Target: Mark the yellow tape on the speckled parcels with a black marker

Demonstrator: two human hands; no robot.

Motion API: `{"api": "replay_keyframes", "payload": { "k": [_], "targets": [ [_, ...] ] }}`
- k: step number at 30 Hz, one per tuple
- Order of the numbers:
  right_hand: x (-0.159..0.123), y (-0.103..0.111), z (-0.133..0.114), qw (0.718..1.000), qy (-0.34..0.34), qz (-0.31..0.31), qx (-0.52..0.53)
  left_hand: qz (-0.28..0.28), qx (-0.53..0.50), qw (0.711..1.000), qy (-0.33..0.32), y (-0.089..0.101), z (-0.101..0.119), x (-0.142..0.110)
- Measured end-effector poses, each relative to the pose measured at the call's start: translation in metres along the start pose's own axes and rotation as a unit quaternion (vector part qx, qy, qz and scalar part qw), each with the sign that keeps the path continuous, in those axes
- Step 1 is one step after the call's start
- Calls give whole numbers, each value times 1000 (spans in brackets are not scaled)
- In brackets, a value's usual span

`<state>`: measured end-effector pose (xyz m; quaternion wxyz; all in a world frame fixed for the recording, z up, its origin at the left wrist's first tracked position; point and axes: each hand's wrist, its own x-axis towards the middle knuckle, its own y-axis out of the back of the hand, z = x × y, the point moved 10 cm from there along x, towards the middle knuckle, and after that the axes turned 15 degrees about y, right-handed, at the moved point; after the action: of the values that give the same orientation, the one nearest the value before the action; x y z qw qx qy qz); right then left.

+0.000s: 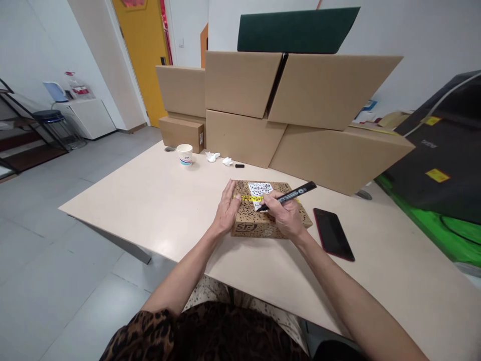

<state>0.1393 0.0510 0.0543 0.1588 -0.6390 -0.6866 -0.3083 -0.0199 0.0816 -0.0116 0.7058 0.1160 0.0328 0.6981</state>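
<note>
A small cardboard box covered in black speckled marks lies on the table, with a strip of yellow tape and a white label on its top. My right hand is closed around a black marker pen, its tip down at the label's lower part. Against the box's left side rests my left hand, fingers stretched out along the edge and thumb by the top. A black marker cap lies apart on the table, beyond the box.
Large cardboard boxes are stacked along the table's back, a dark green box on top. A paper cup and crumpled tissues stand before them. Right of the speckled box lies a phone. The table's front edge runs close to me.
</note>
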Motion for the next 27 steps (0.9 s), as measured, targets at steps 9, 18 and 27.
{"api": "replay_keyframes", "payload": {
  "k": [9, 18, 27],
  "targets": [
    [-3, -5, -6, 998, 2, -40, -41, 1, 4, 1000, -2, 0, 2, -2],
    [-2, -3, -6, 998, 15, -28, -51, -4, 2, 1000, -1, 0, 2, -2],
    [-6, 12, -1, 998, 8, 32, -62, -5, -3, 1000, -4, -1, 0, 0]
  ]
}}
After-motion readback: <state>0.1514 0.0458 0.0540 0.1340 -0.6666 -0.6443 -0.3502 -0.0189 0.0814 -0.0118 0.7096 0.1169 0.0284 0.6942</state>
